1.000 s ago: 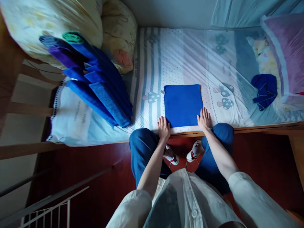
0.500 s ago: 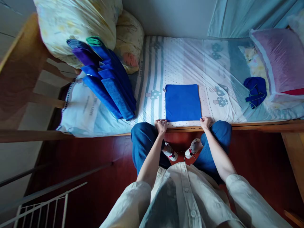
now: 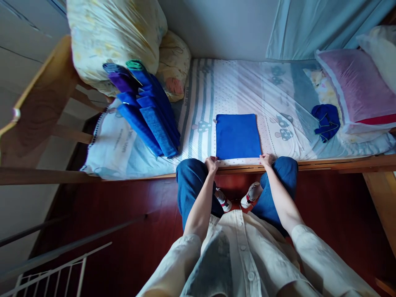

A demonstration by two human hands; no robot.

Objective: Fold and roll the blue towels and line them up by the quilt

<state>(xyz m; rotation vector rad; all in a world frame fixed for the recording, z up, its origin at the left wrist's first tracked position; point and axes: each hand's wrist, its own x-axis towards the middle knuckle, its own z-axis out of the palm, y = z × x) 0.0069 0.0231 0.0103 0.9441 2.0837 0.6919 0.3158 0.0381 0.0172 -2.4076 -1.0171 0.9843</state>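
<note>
A flat blue cloth (image 3: 238, 137), nearly square, lies on the patterned bed sheet (image 3: 198, 99) close to the bed's front edge. At its near left corner my left hand (image 3: 212, 163) is closed, pinching the cloth. My right hand (image 3: 266, 160) pinches the near right corner in the same way. A small tag sticks out on the cloth's left side, near the far corner. Left of it, several folded cloths (image 3: 154, 111) in blue, purple and green lie in a long overlapping stack. A crumpled dark blue cloth (image 3: 325, 122) rests to the right.
Large yellowish bundles (image 3: 116, 39) stand at the bed's back left. A pink pillow (image 3: 355, 84) lies at the right end. The wooden bed rail (image 3: 328, 165) runs just in front of my knees. A white metal rack (image 3: 62, 268) is at the lower left.
The view has shifted slightly, so the bundles and stack appear further right and lower. Both hands remain at the blue cloth's near corners, and the cloth looks the same.
</note>
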